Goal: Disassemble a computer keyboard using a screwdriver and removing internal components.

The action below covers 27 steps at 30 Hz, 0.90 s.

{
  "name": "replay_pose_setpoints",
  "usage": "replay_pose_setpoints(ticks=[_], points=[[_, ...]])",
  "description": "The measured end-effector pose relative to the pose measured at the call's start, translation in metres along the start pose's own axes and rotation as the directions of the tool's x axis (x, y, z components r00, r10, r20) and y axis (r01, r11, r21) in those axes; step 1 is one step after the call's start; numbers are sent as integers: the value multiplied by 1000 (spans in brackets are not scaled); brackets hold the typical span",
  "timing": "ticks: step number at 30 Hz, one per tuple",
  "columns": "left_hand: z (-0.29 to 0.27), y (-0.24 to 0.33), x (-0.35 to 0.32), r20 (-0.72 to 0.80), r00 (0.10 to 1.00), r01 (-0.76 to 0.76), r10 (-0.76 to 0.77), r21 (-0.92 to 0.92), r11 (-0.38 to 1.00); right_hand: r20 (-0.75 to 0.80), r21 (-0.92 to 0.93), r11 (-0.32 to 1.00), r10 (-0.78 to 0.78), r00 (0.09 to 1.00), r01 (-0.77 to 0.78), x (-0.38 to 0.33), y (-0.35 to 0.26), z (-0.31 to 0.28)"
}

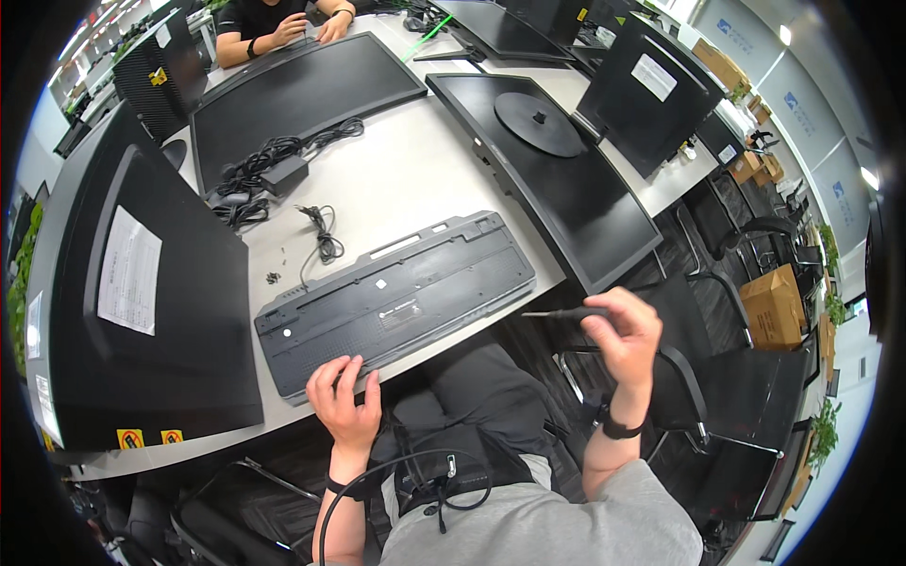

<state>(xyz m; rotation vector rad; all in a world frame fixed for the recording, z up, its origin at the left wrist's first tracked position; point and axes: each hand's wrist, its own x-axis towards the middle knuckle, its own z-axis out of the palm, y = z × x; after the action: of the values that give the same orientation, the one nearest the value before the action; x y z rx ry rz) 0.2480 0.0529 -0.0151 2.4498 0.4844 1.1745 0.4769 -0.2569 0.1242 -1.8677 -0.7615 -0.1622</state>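
Observation:
A black keyboard (415,288) lies upside down along the near edge of the white table, its underside facing up. My left hand (344,401) rests at its near edge, fingers spread slightly and touching the rim, with nothing held. Off the table edge to the right, my right hand (625,340) pinches the dark handle of a screwdriver (568,313). Its thin shaft points left toward the keyboard's near right corner, apart from it. The keyboard's cable (324,236) is bundled behind it. Several small dark screws (273,278) lie left of that bundle.
A black computer case (189,292) stands at the left. A monitor (613,198) lies flat at the right with a round stand base (540,123) on it. Another monitor (311,90) and tangled power cables (269,170) lie farther back. Across the table, another person's hands (288,33) show.

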Motion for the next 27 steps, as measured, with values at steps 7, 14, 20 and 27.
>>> replay_pose_setpoints(ticks=[7,14,20,27], points=[[-2,-1,5,31,999,-18,19,-23,1000,58,-8,996,-85,995,86,44,-17,18],[-7,-2,6,63,997,-40,42,-33,999,1,220,973,73,997,-71,39,-8,-4],[-15,7,8,145,989,34,-24,-62,998,-47,152,984,97,994,-89,52,0,3],[-19,40,38,312,946,122,-85,-102,987,274,-74,979,-165,948,191,80,-6,53]])
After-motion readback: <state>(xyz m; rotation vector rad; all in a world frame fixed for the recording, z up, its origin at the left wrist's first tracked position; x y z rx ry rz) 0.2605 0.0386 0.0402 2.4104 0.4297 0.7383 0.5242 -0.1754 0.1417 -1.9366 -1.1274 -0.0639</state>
